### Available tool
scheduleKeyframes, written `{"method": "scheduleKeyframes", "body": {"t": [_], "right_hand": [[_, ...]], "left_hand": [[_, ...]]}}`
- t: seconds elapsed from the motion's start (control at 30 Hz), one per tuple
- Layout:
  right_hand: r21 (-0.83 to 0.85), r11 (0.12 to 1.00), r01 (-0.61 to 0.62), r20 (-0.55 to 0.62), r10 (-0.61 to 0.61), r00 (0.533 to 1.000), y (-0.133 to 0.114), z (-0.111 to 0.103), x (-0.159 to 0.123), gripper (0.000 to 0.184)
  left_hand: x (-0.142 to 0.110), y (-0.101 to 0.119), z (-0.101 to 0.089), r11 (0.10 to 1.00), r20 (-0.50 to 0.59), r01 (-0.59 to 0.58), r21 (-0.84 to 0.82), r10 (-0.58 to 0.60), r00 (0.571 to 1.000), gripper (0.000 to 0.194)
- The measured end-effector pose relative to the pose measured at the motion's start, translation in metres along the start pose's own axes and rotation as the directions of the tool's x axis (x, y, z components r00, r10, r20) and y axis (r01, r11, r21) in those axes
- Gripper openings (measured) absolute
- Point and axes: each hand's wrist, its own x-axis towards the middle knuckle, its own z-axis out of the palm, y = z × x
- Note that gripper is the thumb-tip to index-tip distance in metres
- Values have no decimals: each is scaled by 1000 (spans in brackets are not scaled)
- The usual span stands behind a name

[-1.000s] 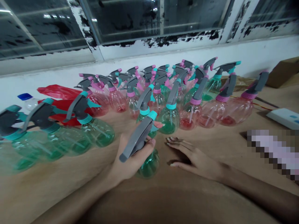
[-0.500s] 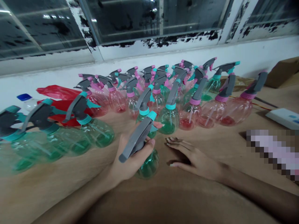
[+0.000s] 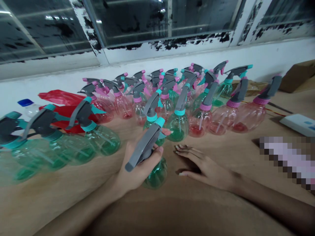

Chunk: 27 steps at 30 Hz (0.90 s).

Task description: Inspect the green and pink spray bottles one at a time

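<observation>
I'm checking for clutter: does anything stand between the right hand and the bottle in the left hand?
Nothing visible stands between the right hand and the bottle, just tabletop beside its lower part. Higher up, the left hand wraps it.

Observed brown tabletop set before a white wall. Noted dark windowpanes above, in pale frames blotched black along the lower edge. Recorded bright reflections in them, upper left and top centre.
</observation>
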Motion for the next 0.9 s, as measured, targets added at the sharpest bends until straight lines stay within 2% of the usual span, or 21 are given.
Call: {"method": "scheduleKeyframes", "body": {"t": [0.2,0.37,0.9], "right_hand": [[-12,1000,2,-9,-2,1000,0,0,0,61],[-18,1000,-11,2,11,1000,-1,-1,0,61],[16,1000,-1,-6,1,1000,2,1,0,61]], "left_hand": [[2,-1,0,1000,33,-18,-6,18,999,20],[1,-4,0,1000,4,-18,-11,18,1000,16],[2,-5,0,997,25,-44,-70,46,999,19]]}}
